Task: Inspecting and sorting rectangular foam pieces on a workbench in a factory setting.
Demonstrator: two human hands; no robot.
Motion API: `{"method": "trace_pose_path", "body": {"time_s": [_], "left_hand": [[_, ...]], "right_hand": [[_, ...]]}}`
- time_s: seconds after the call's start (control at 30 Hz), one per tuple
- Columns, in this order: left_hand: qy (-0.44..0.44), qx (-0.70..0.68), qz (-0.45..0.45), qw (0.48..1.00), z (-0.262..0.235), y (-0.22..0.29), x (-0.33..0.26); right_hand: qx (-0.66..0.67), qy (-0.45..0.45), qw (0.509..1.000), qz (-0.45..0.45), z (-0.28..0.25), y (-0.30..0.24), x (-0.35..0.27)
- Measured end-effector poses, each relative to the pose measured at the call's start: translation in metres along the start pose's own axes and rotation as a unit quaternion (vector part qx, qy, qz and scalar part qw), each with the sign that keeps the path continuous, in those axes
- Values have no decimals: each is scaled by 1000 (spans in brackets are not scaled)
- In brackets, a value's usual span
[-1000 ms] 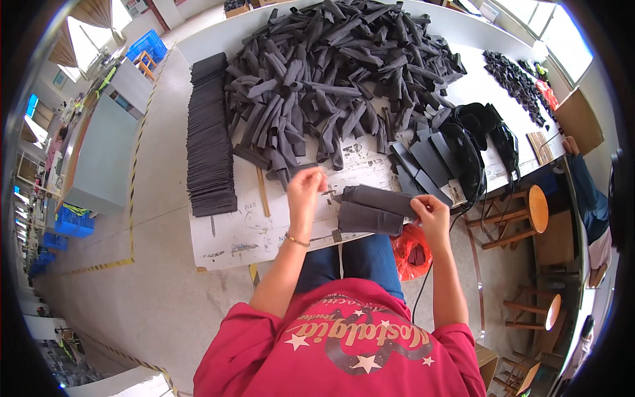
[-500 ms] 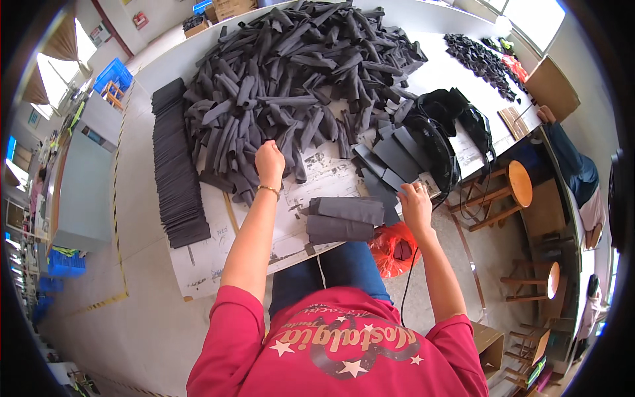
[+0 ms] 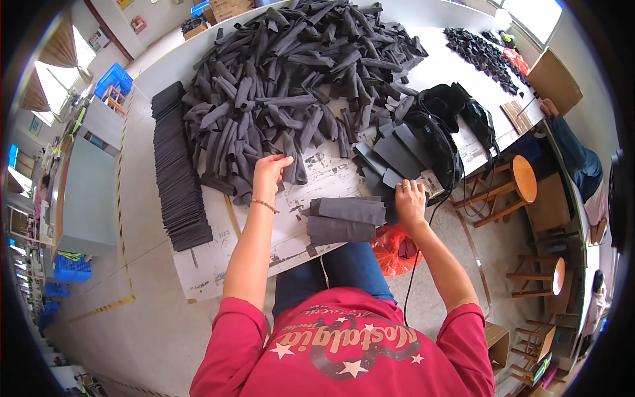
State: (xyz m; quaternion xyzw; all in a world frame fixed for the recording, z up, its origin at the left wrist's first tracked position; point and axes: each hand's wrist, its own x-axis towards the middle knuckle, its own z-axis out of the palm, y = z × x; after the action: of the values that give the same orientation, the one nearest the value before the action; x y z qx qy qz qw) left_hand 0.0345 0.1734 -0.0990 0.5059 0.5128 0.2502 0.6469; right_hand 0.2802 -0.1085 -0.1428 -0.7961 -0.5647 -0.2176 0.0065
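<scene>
My left hand (image 3: 270,173) is at the near edge of a large heap of rolled dark grey fabric pieces (image 3: 264,73). Its fingers are drawn together beside one roll; whether they pinch any cloth is hidden. My right hand (image 3: 411,202) is at the table's front edge, its fingers curled down over something dark that I cannot make out. Just beyond it lie flat dark grey pieces (image 3: 403,151), overlapping one another. Between my hands, near the edge, sits a small stack of folded dark grey fabric pieces (image 3: 346,220).
A long row of tightly stacked dark pieces (image 3: 175,165) lines the table's left side. Black equipment with cables (image 3: 440,126) stands right. A red plastic bag (image 3: 395,251) hangs below the edge. Wooden stools (image 3: 524,178) and another person's sleeve (image 3: 577,159) are farther right.
My left hand has shifted slightly toward me and turned, its fingers now pointing right. My right hand has come slightly nearer the table edge, its fingers curling downward. The folded stack looks unchanged.
</scene>
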Motion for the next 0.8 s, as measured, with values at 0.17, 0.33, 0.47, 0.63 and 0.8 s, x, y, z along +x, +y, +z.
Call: {"method": "trace_pose_path", "body": {"time_s": [0.17,0.33,0.47,0.63,0.8], "left_hand": [[-1,-102,67,992,-18,-10,-14],[-90,-240,50,965,3,6,-61],[-78,-275,53,957,-7,-6,-68],[-67,-359,21,931,5,-9,-82],[-76,-391,16,917,10,-3,-96]], "right_hand": [[108,98,988,45,-14,-4,6],[207,206,944,154,-12,8,5],[312,234,905,168,-35,5,23],[503,146,825,213,-80,-13,37],[503,25,860,85,-143,-61,33]]}}
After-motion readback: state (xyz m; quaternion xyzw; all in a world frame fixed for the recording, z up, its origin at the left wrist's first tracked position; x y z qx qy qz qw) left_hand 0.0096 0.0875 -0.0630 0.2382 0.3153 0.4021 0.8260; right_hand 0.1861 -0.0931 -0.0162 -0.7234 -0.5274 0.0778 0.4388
